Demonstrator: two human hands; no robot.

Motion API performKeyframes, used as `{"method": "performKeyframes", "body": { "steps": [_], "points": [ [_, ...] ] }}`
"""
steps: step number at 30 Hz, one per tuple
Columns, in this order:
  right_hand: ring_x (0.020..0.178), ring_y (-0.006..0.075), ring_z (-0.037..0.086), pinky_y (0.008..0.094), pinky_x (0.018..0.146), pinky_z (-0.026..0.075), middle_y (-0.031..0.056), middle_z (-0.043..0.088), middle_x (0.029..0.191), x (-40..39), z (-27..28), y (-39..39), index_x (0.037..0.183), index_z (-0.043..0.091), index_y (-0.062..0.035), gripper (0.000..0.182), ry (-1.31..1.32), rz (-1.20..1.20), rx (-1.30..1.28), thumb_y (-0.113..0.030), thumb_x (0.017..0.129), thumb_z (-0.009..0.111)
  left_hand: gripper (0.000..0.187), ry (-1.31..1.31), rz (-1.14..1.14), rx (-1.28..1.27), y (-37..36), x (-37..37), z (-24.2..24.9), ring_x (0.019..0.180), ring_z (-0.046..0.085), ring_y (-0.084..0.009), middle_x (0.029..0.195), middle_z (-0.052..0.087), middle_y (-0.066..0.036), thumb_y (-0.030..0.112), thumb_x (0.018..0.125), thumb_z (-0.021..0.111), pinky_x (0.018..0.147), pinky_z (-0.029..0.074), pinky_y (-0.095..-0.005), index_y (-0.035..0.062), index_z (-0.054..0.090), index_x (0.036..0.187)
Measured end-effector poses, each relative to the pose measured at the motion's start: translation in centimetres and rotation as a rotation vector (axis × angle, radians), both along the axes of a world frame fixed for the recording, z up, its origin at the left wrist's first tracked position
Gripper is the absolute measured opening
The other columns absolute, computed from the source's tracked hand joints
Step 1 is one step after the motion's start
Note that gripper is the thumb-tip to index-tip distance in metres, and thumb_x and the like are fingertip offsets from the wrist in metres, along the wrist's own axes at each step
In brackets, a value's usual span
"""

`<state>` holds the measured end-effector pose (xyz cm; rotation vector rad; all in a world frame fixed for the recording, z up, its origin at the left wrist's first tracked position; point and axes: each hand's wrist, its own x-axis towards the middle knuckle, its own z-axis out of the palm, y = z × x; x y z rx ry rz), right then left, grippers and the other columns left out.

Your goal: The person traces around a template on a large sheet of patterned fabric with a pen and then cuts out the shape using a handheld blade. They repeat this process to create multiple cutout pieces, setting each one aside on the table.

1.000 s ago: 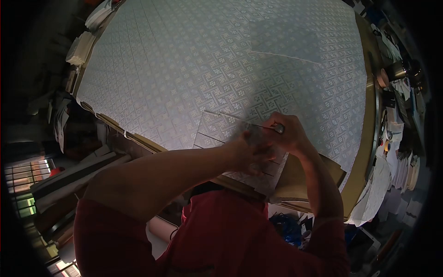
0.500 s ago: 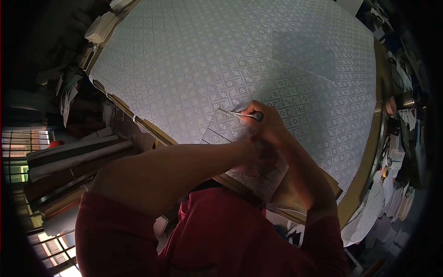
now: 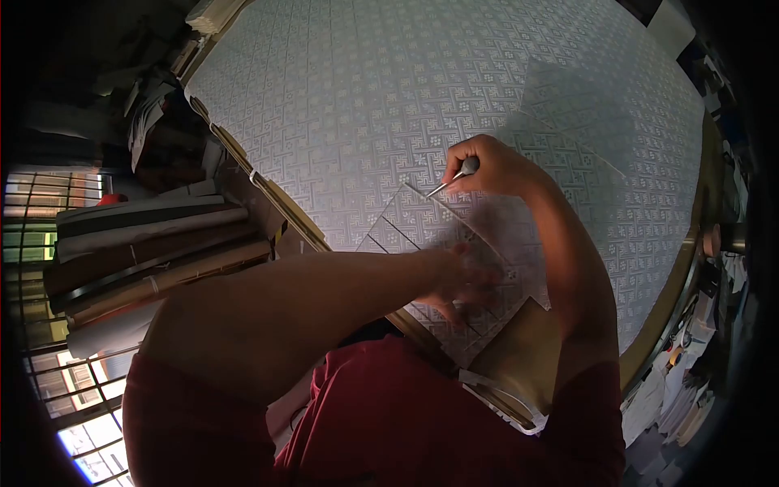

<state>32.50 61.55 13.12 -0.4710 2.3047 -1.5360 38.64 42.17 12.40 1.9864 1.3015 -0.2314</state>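
Light patterned fabric (image 3: 349,105) covers the large table. My right hand (image 3: 487,166) is closed around a slim metal tool with a dark rounded end (image 3: 469,166), its tip touching the fabric near a corner of a marked piece. My left hand (image 3: 466,284), smeared by motion, is low over the marked piece (image 3: 398,231); its fingers seem spread on the fabric, and nothing shows in them. Dark lines cross the piece, and a pale straight strip or edge (image 3: 462,219) runs from the tool tip toward the lower right.
Brown board or paper (image 3: 527,349) shows at the near table edge. Rolls of material (image 3: 154,235) lie at the left, by a barred window (image 3: 57,284). Papers (image 3: 673,373) and clutter line the right side. A cut-out shape (image 3: 568,122) shows in the fabric farther off.
My right hand has moved up and to the right, with the tool now more upright and pointing down-left. My left hand has shifted slightly lower. The whole view has shifted a little.
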Motion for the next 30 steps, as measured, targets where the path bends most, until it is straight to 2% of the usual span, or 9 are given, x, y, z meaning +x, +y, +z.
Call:
{"method": "performKeyframes", "body": {
  "steps": [8, 10, 11, 13, 14, 17, 19, 25, 30],
  "points": [
    [0.073, 0.0069, 0.064, 0.0264, 0.066, 0.050, 0.0003, 0.073, 0.082, -4.9, -0.5, -0.7, 0.092, 0.077, -0.0041, 0.017, -0.217, 0.282, 0.043, -0.004, 0.078, 0.086, 0.079, -0.103, 0.205, -0.073, -0.6, 0.8, -2.6, 0.162, -0.005, -0.0274, 0.176, 0.006, 0.010, 0.048, 0.090, 0.073, 0.114, 0.030, -0.0742, 0.0524, 0.029, 0.156],
    [0.074, 0.0068, 0.063, 0.0275, 0.066, 0.050, 0.0002, 0.072, 0.082, -4.9, -0.7, -0.6, 0.092, 0.077, -0.0041, 0.018, -0.121, 0.315, -0.004, -0.004, 0.077, 0.086, 0.087, 0.110, -0.058, 0.130, -0.8, 0.2, -0.7, 0.160, 0.014, -0.0201, 0.174, 0.017, 0.003, 0.074, 0.088, 0.060, 0.119, 0.024, -0.0698, 0.0445, 0.026, 0.163],
    [0.074, 0.0068, 0.063, 0.0275, 0.066, 0.050, 0.0002, 0.072, 0.082, -4.9, -0.8, -0.4, 0.092, 0.077, -0.0041, 0.018, -0.121, 0.314, -0.002, -0.004, 0.077, 0.086, 0.087, 0.110, -0.058, 0.132, -0.3, 0.0, 0.3, 0.160, 0.014, -0.0201, 0.174, 0.017, 0.003, 0.074, 0.088, 0.060, 0.119, 0.024, -0.0698, 0.0445, 0.026, 0.163],
    [0.076, 0.0064, 0.062, 0.0279, 0.069, 0.050, -0.0005, 0.072, 0.082, -4.5, -0.7, -0.3, 0.090, 0.076, -0.0046, 0.016, -0.074, 0.305, -0.034, -0.007, 0.078, 0.086, 0.097, 0.169, -0.244, -0.054, 0.8, -0.1, 1.5, 0.162, -0.008, -0.0283, 0.176, 0.000, 0.007, 0.045, 0.077, 0.087, 0.116, 0.030, -0.0740, 0.0529, 0.030, 0.155],
    [0.076, 0.0064, 0.062, 0.0279, 0.069, 0.050, -0.0005, 0.072, 0.082, -4.0, -0.5, -0.1, 0.090, 0.076, -0.0046, 0.016, -0.069, 0.304, -0.029, -0.007, 0.078, 0.086, 0.097, 0.175, -0.244, -0.050, 1.0, -0.2, 1.7, 0.162, -0.008, -0.0283, 0.176, 0.000, 0.007, 0.045, 0.077, 0.087, 0.116, 0.030, -0.0740, 0.0529, 0.030, 0.155],
    [0.076, 0.0078, 0.062, 0.0284, 0.071, 0.050, -0.0004, 0.072, 0.081, -1.0, -0.1, -0.3, 0.090, 0.075, -0.0044, 0.014, -0.062, 0.110, -0.090, -0.010, 0.080, 0.084, 0.094, 0.121, -0.237, -0.061, 0.5, 0.2, -0.5, 0.162, -0.003, -0.0251, 0.176, 0.003, 0.004, 0.052, 0.081, 0.081, 0.116, 0.027, -0.0759, 0.0483, 0.028, 0.159],
    [0.078, 0.0100, 0.065, 0.0305, 0.073, 0.051, 0.0033, 0.074, 0.084, 1.4, -0.3, -1.0, 0.093, 0.074, -0.0040, 0.015, 0.030, -0.098, -0.078, -0.013, 0.084, 0.081, 0.091, -0.009, 0.131, 0.156, -0.8, 1.4, -3.9, 0.162, 0.010, -0.0210, 0.173, 0.018, 0.005, 0.072, 0.085, 0.064, 0.116, 0.030, -0.0715, 0.0427, 0.026, 0.163],
    [0.079, 0.0226, 0.074, 0.0373, 0.072, 0.055, 0.0107, 0.076, 0.088, 6.5, -0.1, -4.8, 0.097, 0.071, -0.0046, 0.016, 0.089, -0.444, 0.038, -0.015, 0.088, 0.077, 0.087, -0.005, 0.113, -0.062, 1.0, 0.2, 0.5, 0.161, 0.014, -0.0211, 0.175, 0.014, 0.002, 0.067, 0.087, 0.064, 0.116, 0.021, -0.0779, 0.0412, 0.029, 0.162],
    [0.076, 0.0287, 0.074, 0.0381, 0.068, 0.055, 0.0114, 0.075, 0.085, 8.3, -0.2, -7.8, 0.096, 0.069, -0.0053, 0.014, 0.179, -0.589, 0.183, -0.014, 0.089, 0.076, 0.084, -0.127, 0.232, 0.120, -2.7, 1.4, -5.3, 0.161, 0.014, -0.0209, 0.176, 0.014, 0.004, 0.065, 0.087, 0.065, 0.116, 0.021, -0.0785, 0.0420, 0.033, 0.161]
  ]
}}
